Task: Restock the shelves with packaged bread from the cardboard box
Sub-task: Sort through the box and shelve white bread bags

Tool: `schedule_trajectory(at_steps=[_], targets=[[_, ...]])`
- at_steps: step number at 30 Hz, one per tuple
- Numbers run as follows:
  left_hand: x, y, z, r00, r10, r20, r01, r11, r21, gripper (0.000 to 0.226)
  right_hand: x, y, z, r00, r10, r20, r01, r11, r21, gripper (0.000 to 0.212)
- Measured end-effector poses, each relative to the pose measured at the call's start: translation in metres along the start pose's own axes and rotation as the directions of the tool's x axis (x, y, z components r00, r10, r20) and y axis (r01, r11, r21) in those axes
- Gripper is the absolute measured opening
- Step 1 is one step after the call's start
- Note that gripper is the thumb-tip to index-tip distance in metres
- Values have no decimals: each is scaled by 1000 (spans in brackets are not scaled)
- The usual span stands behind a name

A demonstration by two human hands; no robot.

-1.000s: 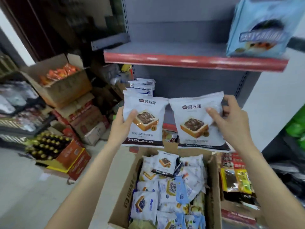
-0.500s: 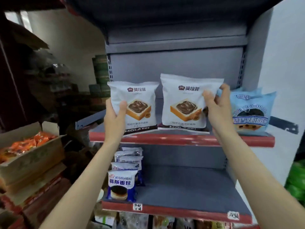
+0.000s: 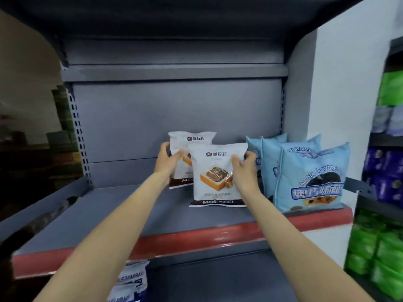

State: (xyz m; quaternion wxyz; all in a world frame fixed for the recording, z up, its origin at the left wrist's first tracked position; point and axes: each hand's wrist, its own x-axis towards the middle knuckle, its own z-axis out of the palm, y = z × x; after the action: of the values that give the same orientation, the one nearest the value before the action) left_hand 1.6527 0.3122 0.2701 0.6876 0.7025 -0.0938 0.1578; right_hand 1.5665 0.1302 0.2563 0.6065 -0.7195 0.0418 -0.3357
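Observation:
Two white Molafei bread packets stand upright on the grey shelf (image 3: 113,216) with a red front lip. My right hand (image 3: 243,171) grips the right edge of the front packet (image 3: 214,171), which rests on the shelf beside the blue packets. Behind it and to the left stands the rear packet (image 3: 192,138), held at its left edge by my left hand (image 3: 169,163). The front packet overlaps the rear one. The cardboard box is out of view.
Three light blue bread packets (image 3: 309,179) stand in a row at the shelf's right end. A white-blue packet (image 3: 130,280) sits on the shelf below. Green (image 3: 383,253) and purple bags fill a rack at right. A white wall (image 3: 340,94) borders the shelf.
Both hands have carried the two packets up from the box and onto the upper shelf. They were side by side; now the right one stands in front of the left one.

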Motion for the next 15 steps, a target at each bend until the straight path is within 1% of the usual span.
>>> schedule_trajectory(at_steps=[2, 4, 6, 8, 10, 13, 15], targets=[[15, -2, 17, 998, 2, 59, 0, 999, -38, 36, 8, 8, 1, 1000, -9, -14, 8, 999, -47, 33], [24, -4, 36, 992, -43, 122, 53, 995, -79, 37, 16, 14, 1, 1000, 3, -19, -4, 998, -62, 30], [25, -6, 51, 963, -144, 226, 167, 982, -85, 27, 22, 18, 0, 1000, 25, -14, -26, 996, -84, 28], [24, -11, 57, 922, -266, 282, 268, 963, 32, 8, 29, 21, 1, 999, 37, -5, -38, 993, -115, 26], [24, -15, 52, 904, -342, 257, 325, 940, 107, 27, 36, 24, 4, 999, 48, 1, -48, 989, -138, 26], [25, -17, 38, 902, -349, 256, 349, 936, 46, 44, 45, 26, 10, 997, 70, 11, -67, 982, -175, 27], [17, -13, 28, 908, -332, 256, 334, 942, 38, 50, 48, 22, 15, 999, 40, -12, -41, 981, -191, 28]])
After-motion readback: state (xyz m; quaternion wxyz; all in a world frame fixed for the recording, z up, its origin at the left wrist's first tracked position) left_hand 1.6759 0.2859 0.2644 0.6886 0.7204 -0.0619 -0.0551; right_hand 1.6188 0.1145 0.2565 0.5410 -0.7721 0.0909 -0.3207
